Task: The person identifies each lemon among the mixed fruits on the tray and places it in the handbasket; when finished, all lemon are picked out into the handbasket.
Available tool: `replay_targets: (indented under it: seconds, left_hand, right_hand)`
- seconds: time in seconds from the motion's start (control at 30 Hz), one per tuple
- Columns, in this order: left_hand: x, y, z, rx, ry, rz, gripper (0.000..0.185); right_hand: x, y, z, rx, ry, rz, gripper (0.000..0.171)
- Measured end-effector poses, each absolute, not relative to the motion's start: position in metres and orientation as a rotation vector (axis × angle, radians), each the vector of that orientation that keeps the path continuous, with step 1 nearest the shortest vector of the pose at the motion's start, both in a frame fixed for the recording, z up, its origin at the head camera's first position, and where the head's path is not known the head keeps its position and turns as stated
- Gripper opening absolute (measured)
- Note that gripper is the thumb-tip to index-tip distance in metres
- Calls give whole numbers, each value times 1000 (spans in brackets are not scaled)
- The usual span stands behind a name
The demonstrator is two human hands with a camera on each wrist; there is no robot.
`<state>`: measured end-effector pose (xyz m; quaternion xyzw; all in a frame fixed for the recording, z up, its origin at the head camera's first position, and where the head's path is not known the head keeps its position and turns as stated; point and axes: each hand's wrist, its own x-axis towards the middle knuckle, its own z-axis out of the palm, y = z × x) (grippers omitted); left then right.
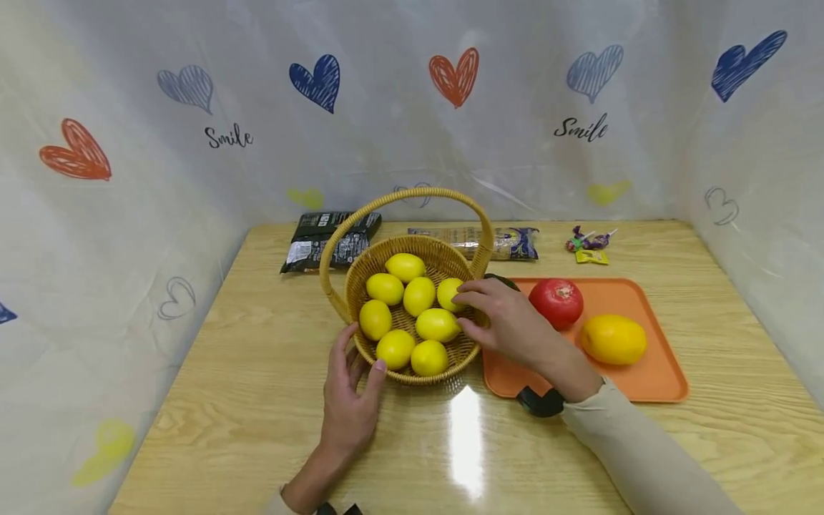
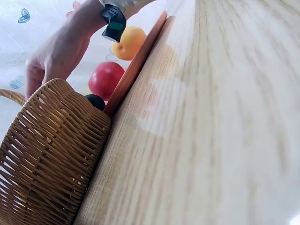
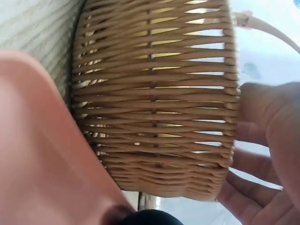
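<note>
A wicker basket (image 1: 412,379) with a tall arched handle holds several yellow lemons (image 1: 397,349). My left hand (image 1: 350,400) rests against the basket's front left side, its thumb at the rim and its fingers along the outer wall. Over the right rim reaches my right hand (image 1: 515,322), fingertips at a lemon (image 1: 449,294) on the right side and thumb near another lemon (image 1: 438,325). No lemon is lifted. In the right wrist view, the fingers (image 3: 255,164) of this hand hang over the rim; the basket wall hides most of the lemons.
Right of the basket lies an orange tray (image 1: 650,379) with a red pomegranate-like fruit (image 1: 556,303), a yellow-orange fruit (image 1: 614,340) and a partly hidden dark round thing (image 2: 96,101). Behind are a black packet (image 1: 328,243), a long clear-and-blue packet (image 1: 515,243) and wrapped candies (image 1: 591,244).
</note>
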<state>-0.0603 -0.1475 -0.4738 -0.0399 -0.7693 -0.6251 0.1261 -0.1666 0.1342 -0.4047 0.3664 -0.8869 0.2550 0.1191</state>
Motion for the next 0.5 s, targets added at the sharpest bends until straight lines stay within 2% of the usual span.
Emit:
replay_targets:
  seconds: [0.13,0.3,0.4,0.5]
  left_hand:
    - [-62,-150,-472,-120,-2237,-1803,72]
    - [-62,-164,-461,-112,-2111,-1713,50]
    - [-68,-184,-438,-171,-2057,-1525,40]
    - [-81,-211,-399,-256,-2054,-1235,36]
  right_hand:
    - [-163,141,-398,1041,-2609,823,27]
    - [-163,166,-389,997,-2544,866,29]
    - [-167,190,-377,956,-2462,840,31]
    - [-168,215,-355,913,-2385,794,35]
